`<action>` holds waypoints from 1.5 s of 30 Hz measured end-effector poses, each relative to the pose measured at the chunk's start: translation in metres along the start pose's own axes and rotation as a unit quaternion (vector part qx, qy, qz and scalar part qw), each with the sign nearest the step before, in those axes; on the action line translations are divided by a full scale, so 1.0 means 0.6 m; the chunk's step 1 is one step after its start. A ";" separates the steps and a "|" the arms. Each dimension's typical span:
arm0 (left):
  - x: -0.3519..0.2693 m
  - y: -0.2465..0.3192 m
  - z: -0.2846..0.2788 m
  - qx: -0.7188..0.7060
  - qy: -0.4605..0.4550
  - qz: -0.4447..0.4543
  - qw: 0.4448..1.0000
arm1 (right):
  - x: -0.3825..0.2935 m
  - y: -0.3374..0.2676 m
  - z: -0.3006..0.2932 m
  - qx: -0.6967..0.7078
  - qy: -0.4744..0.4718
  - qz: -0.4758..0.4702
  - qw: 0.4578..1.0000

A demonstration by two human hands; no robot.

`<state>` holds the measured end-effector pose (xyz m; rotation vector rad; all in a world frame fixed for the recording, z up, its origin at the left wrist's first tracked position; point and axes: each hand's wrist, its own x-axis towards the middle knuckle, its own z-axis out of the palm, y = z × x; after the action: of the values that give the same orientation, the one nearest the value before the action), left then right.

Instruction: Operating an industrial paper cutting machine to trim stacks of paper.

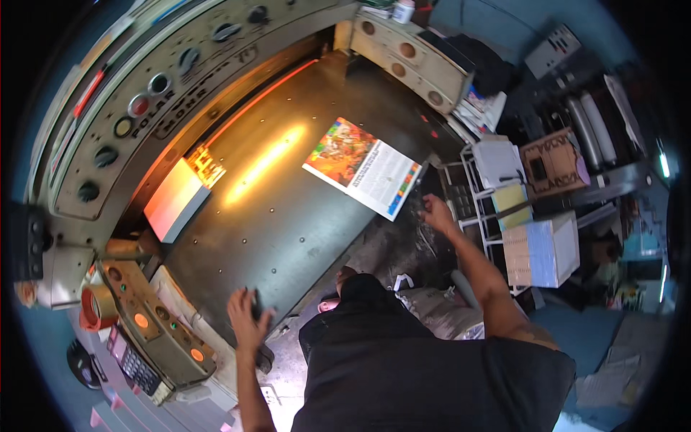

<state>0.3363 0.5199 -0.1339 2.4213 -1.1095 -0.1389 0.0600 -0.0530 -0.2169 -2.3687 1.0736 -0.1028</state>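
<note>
Before me is the metal table of a Polar Mohr paper guillotine (259, 227), crossed by a bright light reflection. My left hand (248, 318) is at the table's near left edge, fingers spread, nothing in it. My right hand (436, 214) is off the table's right side, near the corner of a printed sheet or stack of sheets (363, 168); its fingers are partly curled and I cannot tell whether they hold anything. The printed paper lies tilted on the table, with a colourful picture and text. A thick block of paper (177, 201) stands at the far left, by the machine's front.
A control box with lit buttons (162, 324), a calculator (132, 362) and a tape roll (99, 306) are at the left. On the right stand a white wire rack (484, 227) and a taped carton (540, 251). A wooden side guide (413, 59) bounds the table's far right.
</note>
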 end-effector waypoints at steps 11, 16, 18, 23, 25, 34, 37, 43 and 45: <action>0.069 -0.022 0.009 -0.034 0.127 -0.105 0.986 | -0.073 -0.165 0.327 0.687 -0.137 0.434 0.566; 0.274 -0.097 0.027 -0.064 0.197 -0.167 0.964 | -0.029 -0.056 0.287 0.728 -0.199 0.333 0.566; 0.316 -0.125 0.033 -0.051 0.209 -0.255 0.943 | -0.034 -0.054 0.291 0.718 -0.224 0.279 0.598; 0.358 -0.177 0.041 0.006 0.350 -0.318 0.881 | -0.023 -0.130 0.265 0.724 -0.048 0.362 0.586; 0.382 -0.203 0.048 -0.064 0.409 -0.370 0.832 | 0.009 -0.119 0.264 0.821 -0.122 0.320 0.456; 0.425 -0.188 0.059 -0.032 0.432 -0.401 0.807 | 0.054 -0.033 0.297 0.796 -0.134 0.384 0.450; 0.419 -0.191 0.054 -0.027 0.432 -0.405 0.805 | 0.057 -0.037 0.303 0.789 -0.130 0.389 0.458; 0.423 -0.185 0.056 -0.030 0.434 -0.399 0.807 | 0.052 -0.029 0.300 0.783 -0.116 0.392 0.469; 0.417 -0.188 0.053 -0.029 0.435 -0.401 0.805 | 0.050 -0.036 0.302 0.779 -0.117 0.396 0.472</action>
<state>0.5725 0.3870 -0.1884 2.2787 0.3389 0.6092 0.1456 0.0163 -0.3653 -0.1120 0.9912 -0.2504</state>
